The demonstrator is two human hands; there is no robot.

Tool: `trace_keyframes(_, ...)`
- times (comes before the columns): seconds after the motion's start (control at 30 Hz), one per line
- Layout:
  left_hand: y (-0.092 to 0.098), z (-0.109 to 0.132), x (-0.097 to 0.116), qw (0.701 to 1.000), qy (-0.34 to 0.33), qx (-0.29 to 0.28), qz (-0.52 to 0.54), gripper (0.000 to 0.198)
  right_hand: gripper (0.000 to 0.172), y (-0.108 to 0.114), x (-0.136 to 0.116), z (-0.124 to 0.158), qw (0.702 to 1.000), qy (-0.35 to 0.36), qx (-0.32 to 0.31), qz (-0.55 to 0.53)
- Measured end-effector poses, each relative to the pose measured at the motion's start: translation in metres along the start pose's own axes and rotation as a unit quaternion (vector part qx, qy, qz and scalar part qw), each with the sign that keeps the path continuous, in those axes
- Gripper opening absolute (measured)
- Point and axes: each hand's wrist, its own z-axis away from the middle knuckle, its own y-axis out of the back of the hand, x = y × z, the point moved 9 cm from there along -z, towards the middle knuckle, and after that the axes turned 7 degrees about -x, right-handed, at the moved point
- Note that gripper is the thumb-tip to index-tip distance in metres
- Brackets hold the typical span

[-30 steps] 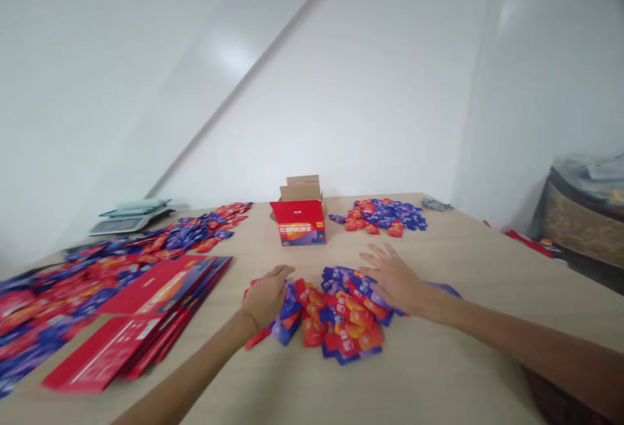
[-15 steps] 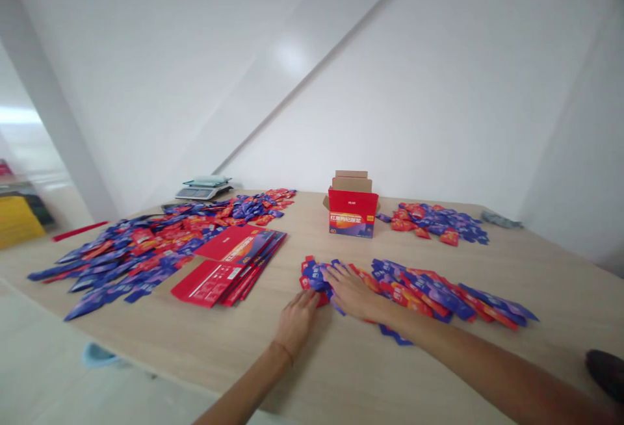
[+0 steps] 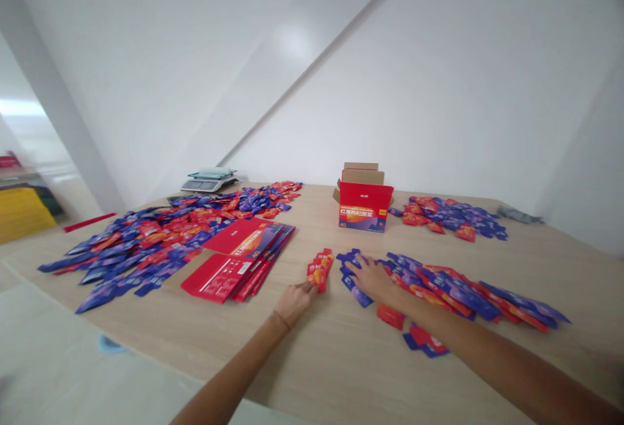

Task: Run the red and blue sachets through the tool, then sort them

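Observation:
My left hand [image 3: 295, 303] has its fingers closed on the near end of a few overlapping red sachets [image 3: 319, 270] lying on the table. To their right, my right hand [image 3: 372, 280] rests with outstretched fingers on a few blue sachets [image 3: 355, 285]. A narrow strip of tabletop separates the red group from the blue one. Beyond my right hand and forearm runs a long overlapping row of red and blue sachets [image 3: 453, 292]. Some loose red and blue sachets [image 3: 429, 340] lie nearer me, partly hidden by my right forearm.
An upright red carton [image 3: 363, 207] with raised flaps stands behind my hands. Flat red cartons [image 3: 217, 275] are stacked left. A large sachet heap [image 3: 160, 233] spreads beyond them, near a scale [image 3: 207, 183]. A smaller sachet pile [image 3: 451, 217] lies at the back right.
The red and blue sachets under my hands, bunched together before, now lie apart. My left hand has shifted left with the red ones, my right hand to the right. The view has turned slightly.

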Motion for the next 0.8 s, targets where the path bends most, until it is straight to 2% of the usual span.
trace_keyframes(0.13, 0.005, -0.022, -0.009, 1.000, 0.006, 0.008, 0.001, 0.032, 0.052, -0.007, 0.033, 0.010, 0.998, -0.065, 0.001, 0.015)
trace_keyframes(0.33, 0.004, -0.062, 0.005, 0.998, -0.061, -0.004, 0.026, 0.027, 0.055, -0.015, 0.057, 0.020, 0.995, -0.099, -0.011, -0.008)
trace_keyframes(0.37, 0.004, -0.065, 0.004, 0.997, -0.066, 0.002, 0.032, 0.031, 0.057, -0.016, 0.060, 0.022, 0.994, -0.110, -0.011, -0.013)
trace_keyframes(0.47, 0.002, -0.063, -0.005, 0.997, -0.057, 0.022, 0.045, 0.060, 0.068, -0.009, 0.068, 0.029, 0.990, -0.137, 0.014, -0.015)
trace_keyframes(0.53, -0.006, -0.059, -0.011, 0.998, -0.038, 0.023, 0.051, 0.064, 0.070, 0.001, 0.062, 0.033, 0.994, -0.098, 0.049, -0.006)
trace_keyframes(0.63, -0.021, -0.052, -0.015, 0.998, -0.002, 0.026, 0.056, 0.056, 0.068, 0.009, 0.030, 0.036, 0.997, 0.049, 0.065, -0.016)
trace_keyframes(0.7, -0.027, -0.049, -0.015, 0.997, 0.019, 0.037, 0.057, 0.056, 0.068, 0.002, 0.007, 0.031, 0.991, 0.118, 0.023, -0.050)
trace_keyframes(0.8, -0.027, -0.046, -0.012, 0.997, 0.026, 0.054, 0.057, 0.057, 0.068, -0.016, -0.023, 0.013, 0.983, 0.148, -0.054, -0.094)
